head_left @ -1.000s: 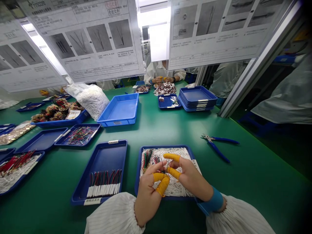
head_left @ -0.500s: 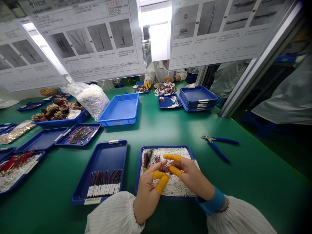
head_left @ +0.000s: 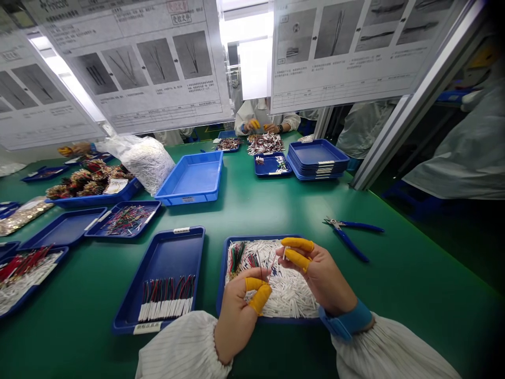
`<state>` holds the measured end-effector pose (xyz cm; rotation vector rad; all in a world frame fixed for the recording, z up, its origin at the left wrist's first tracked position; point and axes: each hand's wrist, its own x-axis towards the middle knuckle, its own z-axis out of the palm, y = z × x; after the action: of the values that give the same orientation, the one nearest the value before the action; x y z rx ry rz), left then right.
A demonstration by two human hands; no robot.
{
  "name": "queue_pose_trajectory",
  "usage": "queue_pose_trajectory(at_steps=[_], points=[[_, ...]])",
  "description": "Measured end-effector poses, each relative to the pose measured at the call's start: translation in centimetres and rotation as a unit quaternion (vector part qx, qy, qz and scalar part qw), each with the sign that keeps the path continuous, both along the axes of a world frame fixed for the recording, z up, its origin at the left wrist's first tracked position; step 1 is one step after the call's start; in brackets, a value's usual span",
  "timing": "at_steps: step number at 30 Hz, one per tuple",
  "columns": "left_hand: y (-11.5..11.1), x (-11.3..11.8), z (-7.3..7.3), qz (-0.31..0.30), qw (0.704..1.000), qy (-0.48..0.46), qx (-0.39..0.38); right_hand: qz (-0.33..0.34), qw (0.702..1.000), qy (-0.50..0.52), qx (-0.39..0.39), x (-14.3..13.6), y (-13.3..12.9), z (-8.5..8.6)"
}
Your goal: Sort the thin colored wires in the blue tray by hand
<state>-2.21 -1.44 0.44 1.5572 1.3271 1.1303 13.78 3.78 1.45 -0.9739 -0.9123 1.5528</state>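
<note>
My left hand (head_left: 239,313), yellow finger cots on its thumb and finger, pinches thin dark and red wires (head_left: 260,260) that stick up from the fingertips. My right hand (head_left: 325,276), also in yellow cots, is closed on what looks like a short white tube (head_left: 284,252), up and to the right of the left hand. Both hands are over a blue tray (head_left: 221,279) filled with loose white tubes (head_left: 294,295). Coloured wires (head_left: 236,255) lie in that tray's far left corner, and more lie near its middle, partly hidden by my hands.
To the left, a blue tray (head_left: 169,252) holds a row of white-sleeved wires (head_left: 168,300). Blue-handled cutters (head_left: 351,231) lie at right. Behind are a lighter blue bin (head_left: 189,176), stacked trays (head_left: 317,160) and a bag (head_left: 148,163). A co-worker (head_left: 258,118) sits across the table.
My right hand has drawn away from the left, up and to the right, and its fingers have come together. My left hand still holds the wires in nearly the same place.
</note>
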Motion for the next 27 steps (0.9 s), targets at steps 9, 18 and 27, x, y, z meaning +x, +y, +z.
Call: queue_pose_trajectory(at_steps=[9, 18, 27], points=[[-0.14, 0.09, 0.2, -0.04, 0.999, 0.022, -0.011, -0.037, 0.999, -0.005, 0.031, 0.0, -0.03, 0.0], [-0.1, 0.18, 0.22, -0.072, 0.997, 0.024, -0.01, -0.042, 0.997, -0.025, 0.053, -0.33, -0.13, 0.13], [-0.13, 0.23, 0.36, -0.071, 0.997, 0.029, -0.012, -0.025, 0.996, -0.046, 0.073, -0.24, -0.2, 0.25]])
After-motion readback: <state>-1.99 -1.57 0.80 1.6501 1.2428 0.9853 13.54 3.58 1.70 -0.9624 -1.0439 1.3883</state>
